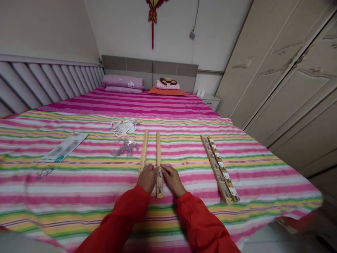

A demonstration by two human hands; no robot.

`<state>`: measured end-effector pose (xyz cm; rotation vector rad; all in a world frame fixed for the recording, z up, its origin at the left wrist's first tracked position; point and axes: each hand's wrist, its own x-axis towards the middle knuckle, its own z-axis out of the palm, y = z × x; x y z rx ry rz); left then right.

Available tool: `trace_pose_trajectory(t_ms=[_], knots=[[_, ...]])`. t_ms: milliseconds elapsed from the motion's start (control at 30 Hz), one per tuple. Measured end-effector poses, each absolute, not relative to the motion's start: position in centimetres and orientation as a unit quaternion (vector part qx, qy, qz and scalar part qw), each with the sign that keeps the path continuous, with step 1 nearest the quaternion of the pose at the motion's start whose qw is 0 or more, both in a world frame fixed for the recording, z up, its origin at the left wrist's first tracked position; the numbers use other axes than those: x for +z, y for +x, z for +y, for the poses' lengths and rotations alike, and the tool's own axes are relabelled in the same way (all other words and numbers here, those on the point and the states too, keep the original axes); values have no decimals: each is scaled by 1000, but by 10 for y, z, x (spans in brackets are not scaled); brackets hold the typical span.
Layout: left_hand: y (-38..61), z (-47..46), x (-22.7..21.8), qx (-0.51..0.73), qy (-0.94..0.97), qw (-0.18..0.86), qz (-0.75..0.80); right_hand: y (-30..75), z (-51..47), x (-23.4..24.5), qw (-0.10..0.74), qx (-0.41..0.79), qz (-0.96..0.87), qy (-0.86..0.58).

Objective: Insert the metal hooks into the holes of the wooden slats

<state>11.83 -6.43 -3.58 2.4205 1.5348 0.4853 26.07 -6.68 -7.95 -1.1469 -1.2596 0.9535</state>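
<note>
A narrow wooden strip with a row of holes point(158, 151) lies lengthwise before me, one metal hook on a clear backing point(159, 189) fixed near its close end. Just above that one, a second clear-backed hook point(159, 173) sits between my fingertips. My left hand point(147, 178) is closed at the strip's left edge, fingers bent against it. From the other side, my right hand point(172, 179) pinches at the upper hook with thumb and forefinger. A similar bare strip point(144, 151) lies to the left, its close end partly hidden by my left hand.
Several loose clear-backed hooks point(126, 147) are heaped left of the strips, below some clear packets point(123, 127). Farther left are a long package point(64, 147) and thin metal pieces point(45, 172). Two strips bearing several hooks point(219, 168) lie right on the striped bedsheet point(263, 182).
</note>
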Motion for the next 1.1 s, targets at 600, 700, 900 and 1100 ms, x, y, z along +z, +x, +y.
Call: trace_pose_trajectory(t_ms=[600, 700, 900, 1100], knots=[[111, -62, -24, 75, 832, 71, 545, 272, -66, -76, 460, 405, -655, -442], [108, -63, -24, 92, 833, 87, 538, 277, -69, -75, 468, 450, -633, -422], [81, -21, -12, 197, 813, 83, 542, 283, -72, -76, 500, 595, -498, -385], [60, 33, 0, 211, 725, -25, 655, 279, -69, -84, 540, 625, -412, -384]])
